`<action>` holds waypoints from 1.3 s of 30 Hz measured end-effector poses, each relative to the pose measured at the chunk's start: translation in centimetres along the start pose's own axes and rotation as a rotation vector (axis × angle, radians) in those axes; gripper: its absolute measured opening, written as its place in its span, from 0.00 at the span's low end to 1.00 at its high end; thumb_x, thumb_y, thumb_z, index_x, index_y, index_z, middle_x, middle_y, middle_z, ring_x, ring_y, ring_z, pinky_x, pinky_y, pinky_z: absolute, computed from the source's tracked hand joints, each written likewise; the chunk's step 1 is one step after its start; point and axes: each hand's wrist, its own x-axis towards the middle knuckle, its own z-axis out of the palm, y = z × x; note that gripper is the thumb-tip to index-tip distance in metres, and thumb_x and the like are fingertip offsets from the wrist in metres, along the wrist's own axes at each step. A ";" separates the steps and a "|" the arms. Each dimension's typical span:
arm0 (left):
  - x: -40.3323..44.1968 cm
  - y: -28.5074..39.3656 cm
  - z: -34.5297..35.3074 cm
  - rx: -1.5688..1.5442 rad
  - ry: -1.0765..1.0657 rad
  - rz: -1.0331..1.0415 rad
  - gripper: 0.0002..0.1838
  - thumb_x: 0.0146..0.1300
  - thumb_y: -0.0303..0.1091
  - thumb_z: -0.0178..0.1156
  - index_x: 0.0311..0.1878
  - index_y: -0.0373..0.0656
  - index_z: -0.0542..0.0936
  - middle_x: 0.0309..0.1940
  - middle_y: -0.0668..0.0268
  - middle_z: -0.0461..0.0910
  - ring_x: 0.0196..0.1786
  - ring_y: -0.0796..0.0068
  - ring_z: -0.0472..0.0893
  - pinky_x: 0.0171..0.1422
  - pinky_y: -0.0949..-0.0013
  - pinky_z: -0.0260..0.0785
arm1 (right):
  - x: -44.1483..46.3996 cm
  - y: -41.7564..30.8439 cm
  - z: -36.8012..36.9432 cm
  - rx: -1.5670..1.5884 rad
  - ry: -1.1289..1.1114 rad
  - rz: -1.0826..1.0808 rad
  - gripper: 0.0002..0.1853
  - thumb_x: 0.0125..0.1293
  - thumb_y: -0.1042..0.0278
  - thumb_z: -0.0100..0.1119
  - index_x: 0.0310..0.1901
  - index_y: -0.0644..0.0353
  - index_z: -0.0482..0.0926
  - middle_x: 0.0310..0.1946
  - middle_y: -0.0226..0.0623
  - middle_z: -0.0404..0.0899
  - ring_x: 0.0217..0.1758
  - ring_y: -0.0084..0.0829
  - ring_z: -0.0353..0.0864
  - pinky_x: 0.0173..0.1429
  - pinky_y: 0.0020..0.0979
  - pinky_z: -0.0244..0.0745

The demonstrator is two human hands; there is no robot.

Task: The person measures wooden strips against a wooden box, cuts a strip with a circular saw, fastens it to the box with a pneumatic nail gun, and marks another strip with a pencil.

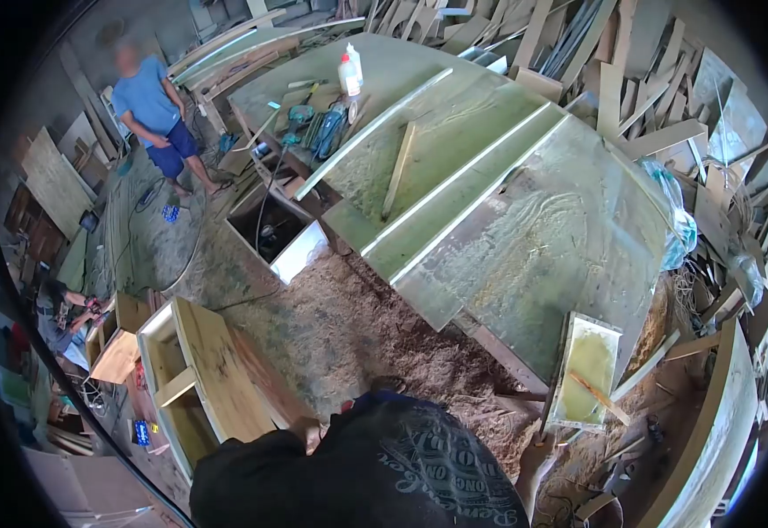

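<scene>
A shallow wooden drawer [585,374] with a pale rim and a yellowish-green bottom is tilted up beside the large worktable. My right hand [538,453] is at its lower left corner and appears closed on the edge, the fingers partly hidden. A thin strip of wood [599,398] crosses the drawer's face. My left hand [308,431] is low by the wooden cabinet frame [226,365], mostly covered by my dark sleeve, so its fingers do not show clearly.
Sawdust covers the floor and the worktable [542,255], which carries long white-edged strips, bottles [349,75] and power tools [327,128]. An open box [274,229] stands by it. Scrap wood [657,106] is piled behind. One person [151,110] stands left; another [63,321] works lower left.
</scene>
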 end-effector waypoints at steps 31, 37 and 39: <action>-3.2 -1.1 6.8 -0.361 0.420 -0.690 0.19 0.63 0.47 0.48 0.43 0.40 0.76 0.38 0.53 0.78 0.44 0.56 0.77 0.45 0.59 0.68 | 15.9 -17.3 7.7 0.383 0.104 -0.436 0.08 0.58 0.71 0.59 0.37 0.63 0.75 0.26 0.37 0.74 0.30 0.33 0.76 0.34 0.33 0.73; -3.5 -11.1 1.9 -0.782 0.883 -0.889 0.16 0.64 0.43 0.48 0.39 0.39 0.76 0.33 0.57 0.78 0.38 0.59 0.78 0.40 0.62 0.68 | 10.4 -35.9 14.8 0.686 -0.309 -0.442 0.08 0.62 0.67 0.60 0.35 0.63 0.75 0.26 0.33 0.72 0.21 0.23 0.69 0.21 0.27 0.69; -5.2 -10.7 -2.6 -0.667 1.244 -0.831 0.19 0.63 0.47 0.52 0.41 0.40 0.80 0.28 0.56 0.80 0.33 0.65 0.80 0.39 0.64 0.71 | 9.1 -40.8 18.7 0.796 -0.485 -0.510 0.08 0.63 0.68 0.56 0.41 0.61 0.74 0.28 0.32 0.73 0.22 0.22 0.72 0.22 0.25 0.69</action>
